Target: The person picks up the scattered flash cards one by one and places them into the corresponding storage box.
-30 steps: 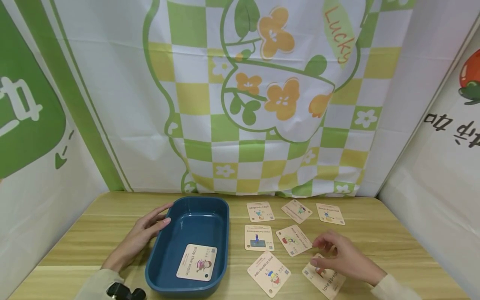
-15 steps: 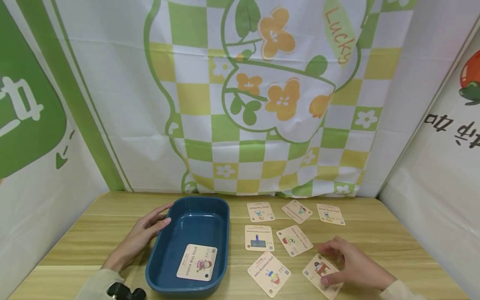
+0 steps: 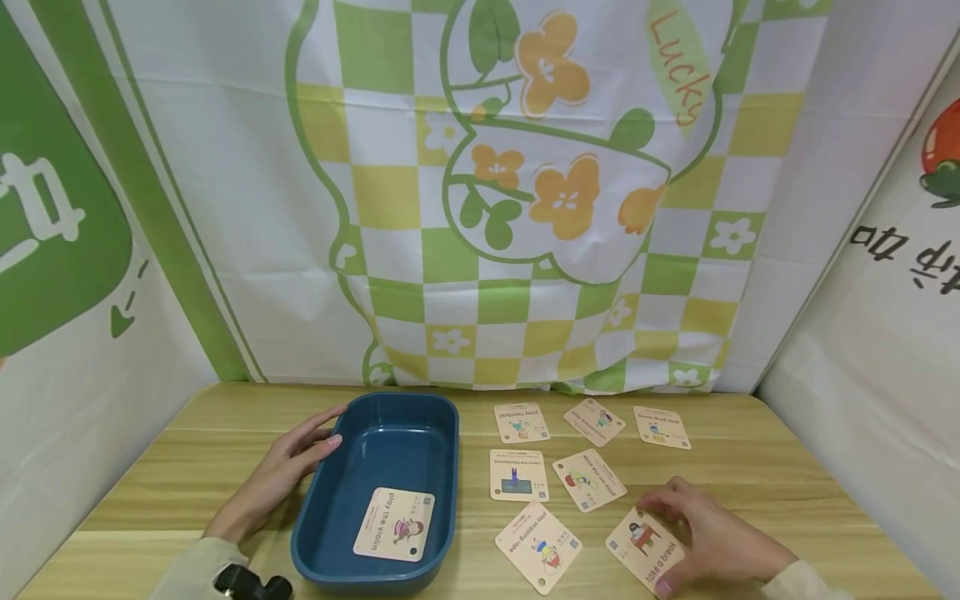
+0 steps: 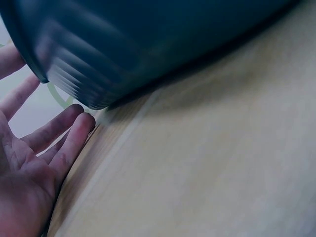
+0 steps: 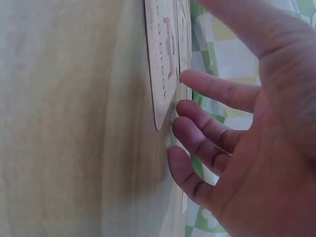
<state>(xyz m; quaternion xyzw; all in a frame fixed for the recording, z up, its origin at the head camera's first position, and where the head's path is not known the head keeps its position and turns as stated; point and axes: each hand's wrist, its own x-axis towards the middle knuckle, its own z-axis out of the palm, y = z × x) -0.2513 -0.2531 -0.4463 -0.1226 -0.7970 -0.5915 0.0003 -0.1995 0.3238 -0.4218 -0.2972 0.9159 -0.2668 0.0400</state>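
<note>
- Left hand (image 3: 281, 475): flat, palm down, fingers straight and pointing forward-right, relaxed, gripping nothing.
- Left forearm runs back to the lower left, pale sleeve at the wrist.
- Right hand (image 3: 708, 537): low, fingers (image 5: 210, 131) spread and slightly bent, tips down, thumb apart.
- Right sleeve visible at bottom right.

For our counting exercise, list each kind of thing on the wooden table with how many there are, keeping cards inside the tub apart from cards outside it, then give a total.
Blue tub: 1
Card inside the tub: 1
Cards lying on the table, outside the tub: 7
Total: 9
</note>
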